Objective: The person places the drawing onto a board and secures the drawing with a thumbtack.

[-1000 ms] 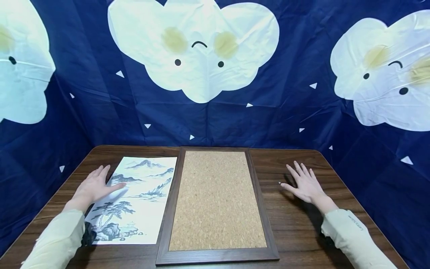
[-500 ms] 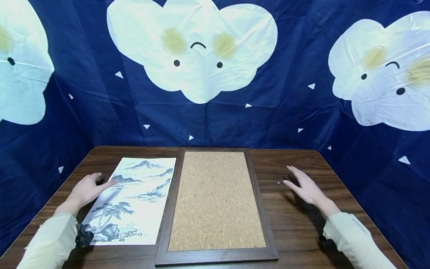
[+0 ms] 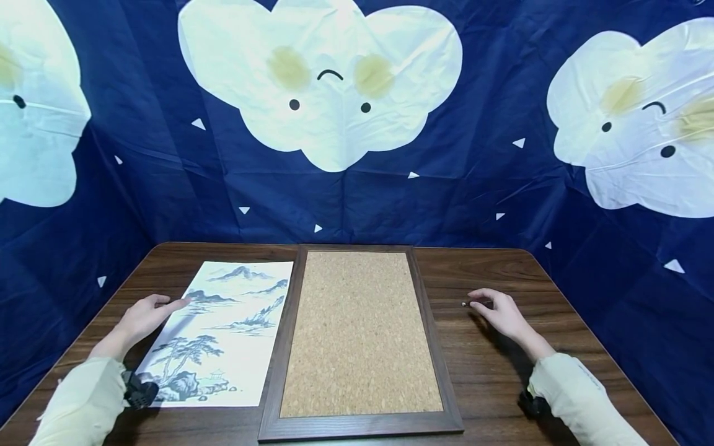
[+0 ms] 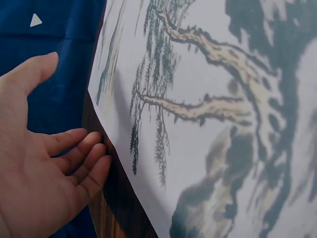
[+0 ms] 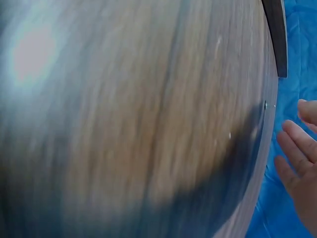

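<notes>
A sheet of paper (image 3: pixel 245 359) printed with an ink landscape lies left of a brown-framed cork board (image 3: pixel 362 328). Near the paper's left edge is my left hand (image 3: pixel 142 319), its thumb over the sheet in the head view. The left wrist view has the fingers loosely bent beside the edge, apart from the thumb and gripping nothing. My right hand (image 3: pixel 504 316) is low over the table, right of the board, fingers bent and thumb apart. Just beyond its thumb lies a tiny pin-like thing (image 3: pixel 464 304), also visible in the right wrist view, not touched there.
The wooden table (image 3: pixel 446 272) has rounded far corners. A blue cloth (image 3: pixel 184 186) with white cloud shapes hangs behind it and at both sides. The board's frame (image 3: pixel 362 425) forms a raised edge in the middle of the table.
The left hand has drawn back left and lower, its fingers now bent. The right hand's spread fingers have come together and bent down beside the pin-like thing. Paper and board stay put.
</notes>
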A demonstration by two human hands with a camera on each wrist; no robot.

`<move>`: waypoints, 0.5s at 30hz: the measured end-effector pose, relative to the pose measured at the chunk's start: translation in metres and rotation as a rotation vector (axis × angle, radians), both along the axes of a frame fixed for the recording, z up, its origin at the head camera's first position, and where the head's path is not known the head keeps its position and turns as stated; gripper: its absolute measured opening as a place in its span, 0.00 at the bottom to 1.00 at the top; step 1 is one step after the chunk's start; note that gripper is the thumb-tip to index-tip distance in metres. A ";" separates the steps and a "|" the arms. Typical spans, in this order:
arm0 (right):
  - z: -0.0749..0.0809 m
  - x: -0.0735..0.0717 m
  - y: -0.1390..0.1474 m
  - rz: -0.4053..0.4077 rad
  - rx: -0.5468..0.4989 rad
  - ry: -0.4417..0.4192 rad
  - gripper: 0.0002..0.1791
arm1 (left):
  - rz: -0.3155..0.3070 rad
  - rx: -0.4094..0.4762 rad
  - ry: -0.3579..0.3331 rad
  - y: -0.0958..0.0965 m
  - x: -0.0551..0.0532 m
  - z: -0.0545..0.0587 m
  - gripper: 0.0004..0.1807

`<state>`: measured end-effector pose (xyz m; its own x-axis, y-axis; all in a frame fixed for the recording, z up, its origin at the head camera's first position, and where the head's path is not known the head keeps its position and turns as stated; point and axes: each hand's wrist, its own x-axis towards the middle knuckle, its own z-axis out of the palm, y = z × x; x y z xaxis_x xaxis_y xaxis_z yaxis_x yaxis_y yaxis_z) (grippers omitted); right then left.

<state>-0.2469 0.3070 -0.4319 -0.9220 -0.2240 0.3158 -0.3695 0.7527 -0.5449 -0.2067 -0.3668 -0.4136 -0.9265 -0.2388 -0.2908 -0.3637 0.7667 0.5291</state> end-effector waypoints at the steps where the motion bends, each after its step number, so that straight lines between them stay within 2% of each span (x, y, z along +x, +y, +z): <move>1: -0.001 -0.001 -0.001 -0.005 -0.011 -0.002 0.10 | 0.006 0.006 -0.006 0.001 0.000 0.000 0.60; 5: -0.003 -0.002 -0.006 -0.034 -0.040 -0.037 0.10 | 0.013 0.010 -0.005 0.003 0.000 0.001 0.59; 11: -0.004 -0.005 -0.008 -0.086 -0.050 -0.096 0.08 | 0.008 0.014 0.030 0.006 -0.001 0.001 0.48; 15: -0.006 -0.009 -0.009 -0.098 -0.032 -0.091 0.05 | 0.027 0.026 0.032 0.007 -0.001 0.001 0.45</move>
<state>-0.2557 0.2982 -0.4377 -0.9642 -0.1224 0.2351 -0.2427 0.7646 -0.5971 -0.2078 -0.3596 -0.4125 -0.9288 -0.2567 -0.2674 -0.3666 0.7424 0.5607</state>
